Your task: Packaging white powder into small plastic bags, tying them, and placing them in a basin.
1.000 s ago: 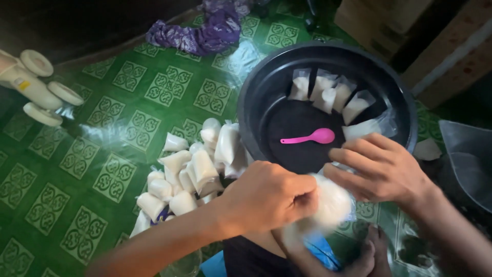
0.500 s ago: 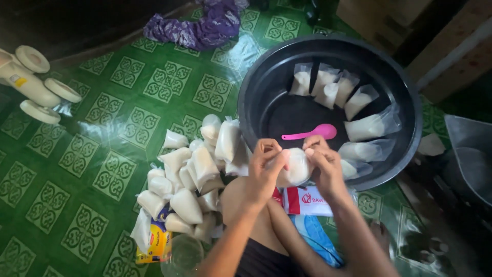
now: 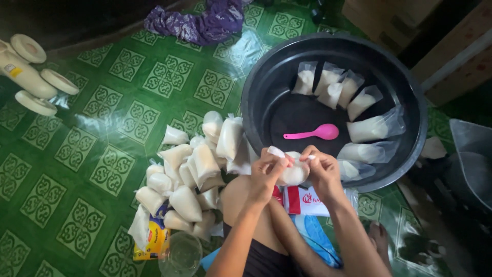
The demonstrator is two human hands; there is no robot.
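Head cam: both hands, left hand [image 3: 265, 172] and right hand [image 3: 320, 169], pinch shut on a small filled bag [image 3: 293, 173]; looks soft, squishy, slippery, so best held by its neck.

both forearms rise from 6 o'clock and converge toward 12. the left hand [image 3: 266, 172] and right hand [image 3: 320, 168] meet side by side, wrists bent, fingers [image 3: 281, 163] curled inward and pinched together, thumbs toward each other, knuckles facing up.

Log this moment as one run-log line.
left hand: pinching small filled bag | right hand: pinching same bag | below: black basin, pink spoon | left: tied bag pile
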